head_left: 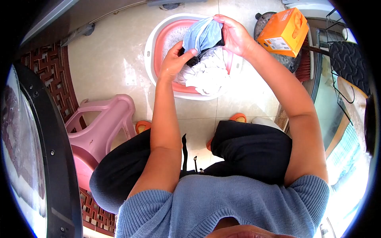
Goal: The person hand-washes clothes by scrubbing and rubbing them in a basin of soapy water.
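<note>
A light blue cloth with a pale stripe is stretched between my two hands over the basin. My left hand grips its lower left side, thumb on top. At its upper right edge, my right hand pinches the cloth with thumb and fingers. The oval basin, pink inside with a white rim, stands on the floor and holds sudsy water. Dark fabric shows just beneath the blue cloth. White wet laundry is heaped in the near part of the basin.
A pink plastic stool lies on its side at left, by a round-doored black appliance. An orange box sits on a dark round object at right. A wire rack with a black-soled shoe stands at far right.
</note>
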Demonstrator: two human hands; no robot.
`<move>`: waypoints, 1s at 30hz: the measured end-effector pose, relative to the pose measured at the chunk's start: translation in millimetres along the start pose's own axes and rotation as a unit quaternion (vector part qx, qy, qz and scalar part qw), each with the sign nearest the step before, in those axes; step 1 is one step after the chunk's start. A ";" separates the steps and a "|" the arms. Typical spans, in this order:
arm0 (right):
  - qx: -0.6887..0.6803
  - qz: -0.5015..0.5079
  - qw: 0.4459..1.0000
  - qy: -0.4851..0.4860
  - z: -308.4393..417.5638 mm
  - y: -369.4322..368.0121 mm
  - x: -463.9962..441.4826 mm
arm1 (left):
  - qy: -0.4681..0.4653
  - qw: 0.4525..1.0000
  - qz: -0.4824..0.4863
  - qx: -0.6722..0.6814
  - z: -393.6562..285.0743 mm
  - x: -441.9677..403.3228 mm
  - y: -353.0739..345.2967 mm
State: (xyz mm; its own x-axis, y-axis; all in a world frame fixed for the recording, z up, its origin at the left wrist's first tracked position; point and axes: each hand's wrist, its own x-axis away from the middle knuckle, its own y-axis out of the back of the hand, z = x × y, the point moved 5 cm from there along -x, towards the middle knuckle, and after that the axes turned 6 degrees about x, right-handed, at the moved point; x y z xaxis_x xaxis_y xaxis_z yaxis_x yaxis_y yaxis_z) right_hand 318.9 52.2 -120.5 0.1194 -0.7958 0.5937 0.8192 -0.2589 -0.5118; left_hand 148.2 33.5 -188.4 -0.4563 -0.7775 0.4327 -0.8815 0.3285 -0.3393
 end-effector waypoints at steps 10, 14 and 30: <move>0.635 -0.046 0.752 0.171 -23.9 50.5 -29.3 | -0.038 0.978 -0.192 0.073 20.4 -10.4 44.9; 0.771 0.039 0.545 0.328 -70.5 46.6 -29.8 | -0.189 0.860 -0.315 -0.354 22.7 -5.3 10.3; 0.751 -0.010 0.603 0.269 -71.5 -23.1 -32.8 | 0.033 0.871 -0.188 0.453 72.0 -25.3 -35.9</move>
State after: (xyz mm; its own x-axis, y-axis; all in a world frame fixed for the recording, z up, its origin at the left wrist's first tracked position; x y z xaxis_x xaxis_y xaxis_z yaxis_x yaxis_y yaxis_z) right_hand 256.0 45.1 -172.5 0.2321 -0.9678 0.0970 0.4500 0.1953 0.8714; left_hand 200.2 2.8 -247.4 -0.1890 -0.6960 0.6927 -0.5252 -0.5244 -0.6702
